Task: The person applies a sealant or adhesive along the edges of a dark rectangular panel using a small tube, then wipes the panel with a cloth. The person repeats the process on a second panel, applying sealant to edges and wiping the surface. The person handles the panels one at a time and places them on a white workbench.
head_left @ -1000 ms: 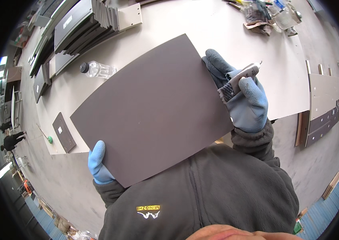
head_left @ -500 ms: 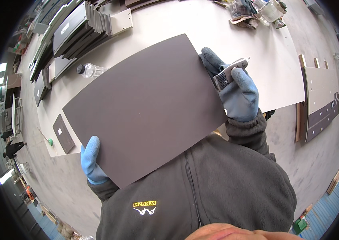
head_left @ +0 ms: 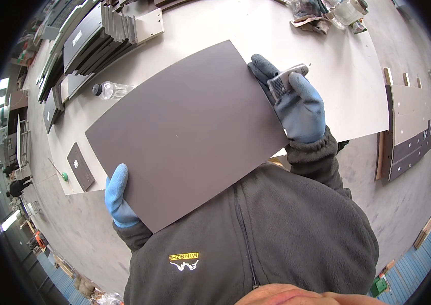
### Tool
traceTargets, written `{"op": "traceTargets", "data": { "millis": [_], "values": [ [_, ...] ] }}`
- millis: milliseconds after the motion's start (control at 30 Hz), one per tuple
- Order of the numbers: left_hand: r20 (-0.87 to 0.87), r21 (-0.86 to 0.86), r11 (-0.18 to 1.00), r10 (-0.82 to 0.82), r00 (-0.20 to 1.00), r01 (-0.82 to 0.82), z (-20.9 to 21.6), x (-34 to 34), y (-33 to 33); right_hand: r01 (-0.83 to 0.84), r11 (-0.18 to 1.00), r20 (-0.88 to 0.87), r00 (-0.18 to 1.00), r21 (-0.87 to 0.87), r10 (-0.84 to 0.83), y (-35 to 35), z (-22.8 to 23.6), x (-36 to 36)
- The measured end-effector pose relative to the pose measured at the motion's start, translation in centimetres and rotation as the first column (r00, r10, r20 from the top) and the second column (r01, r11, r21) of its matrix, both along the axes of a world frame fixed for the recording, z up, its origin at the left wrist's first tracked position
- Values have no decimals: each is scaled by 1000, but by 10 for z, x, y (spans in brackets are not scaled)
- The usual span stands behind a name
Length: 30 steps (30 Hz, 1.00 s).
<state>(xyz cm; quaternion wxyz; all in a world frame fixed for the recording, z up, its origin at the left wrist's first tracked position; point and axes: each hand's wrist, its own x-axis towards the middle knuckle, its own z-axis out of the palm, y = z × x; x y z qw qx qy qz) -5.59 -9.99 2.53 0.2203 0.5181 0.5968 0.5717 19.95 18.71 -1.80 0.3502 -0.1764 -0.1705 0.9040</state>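
Observation:
A plain dark grey-brown panel (head_left: 185, 137) is held up at a slant in front of my chest, above the white-topped table (head_left: 200, 25). At its lower left edge my left hand (head_left: 119, 198), in a blue glove, grips it with the thumb over the face; the other fingers are mostly hidden behind. My gloved right hand (head_left: 301, 114) is at the panel's right edge, with darkened fingers beside that edge. Between thumb and fingers it pinches a crumpled grey tube (head_left: 287, 80) with a thin pointed tip. A small pale speck shows on the panel's face.
Stacked grey panels (head_left: 86, 38) stand at the table's far left. Near them lie a clear bottle (head_left: 114, 91) with a black cap and a small dark board (head_left: 81, 166). Rags and a plastic jar (head_left: 346, 12) sit at the far right. More panels (head_left: 409, 132) stand right of the table.
The panel has shifted slightly up, its left corner moving a little right. Both hands moved slightly with it, the right one up and left, still holding the tube.

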Motion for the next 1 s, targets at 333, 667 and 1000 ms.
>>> {"op": "traceTargets", "data": {
  "millis": [333, 667, 1000],
  "values": [
    [735, 21, 999, -34, 678, 27, -9, 25, 34, 121, 992, 130, 983, 47, -126, 48, -46, 4],
    [846, -116, 993, 105, 523, -11, -21, 39, 65, 178, 983, 684, 713, 32, -152, 180, -189, -3],
    [917, -287, 945, 318, 242, -156, -36, 43, 89, 65, 992, 739, 662, 109, -125, 371, -252, -62]
  ]
}}
